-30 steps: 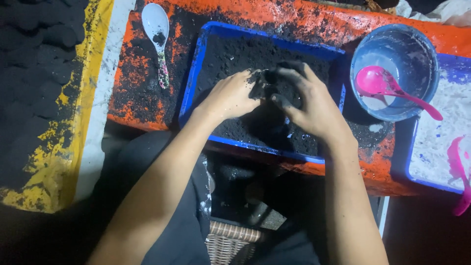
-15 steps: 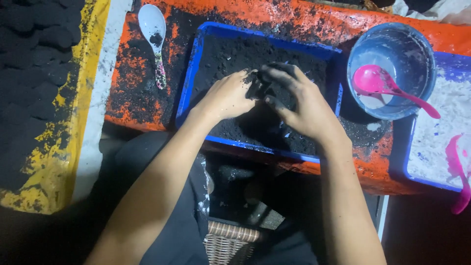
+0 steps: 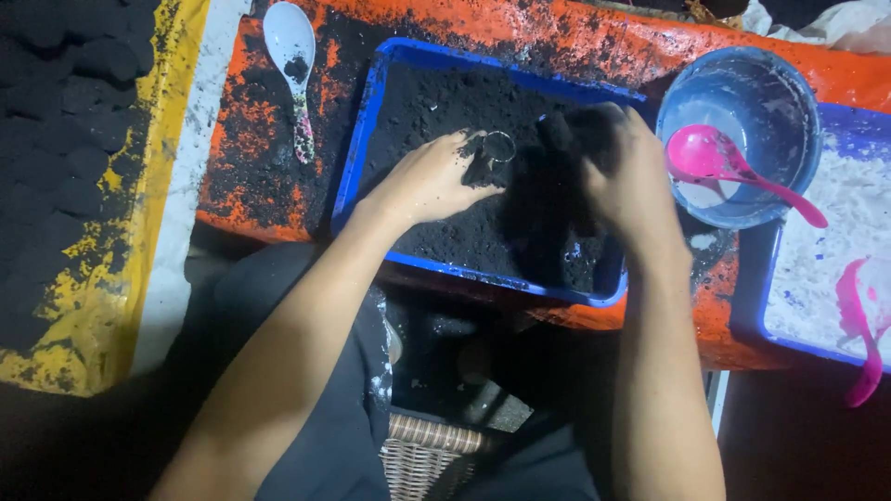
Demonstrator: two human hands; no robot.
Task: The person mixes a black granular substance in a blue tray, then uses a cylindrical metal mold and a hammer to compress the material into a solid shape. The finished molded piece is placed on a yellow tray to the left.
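Note:
A blue tray (image 3: 364,139) full of black powder lies on an orange, powder-stained board. My left hand (image 3: 430,178) rests over the powder and holds a small round metal cup or ring (image 3: 498,147) at its fingertips. My right hand (image 3: 624,176) is raised over the tray's right part, its blackened fingers closed around a lump of black powder (image 3: 568,128). Both hands are smeared with the powder.
A white spoon (image 3: 290,56) lies on the board left of the tray. A blue bowl (image 3: 784,102) with a pink spoon (image 3: 724,162) stands to the right. A second blue tray (image 3: 840,213) of white powder and a pink tool (image 3: 863,315) sit far right. Dark moulded lumps fill the left.
My hands have moved apart: they were pressed together over the tray's middle, now the right hand has lifted to the right with powder and the small metal cup shows at the left fingertips.

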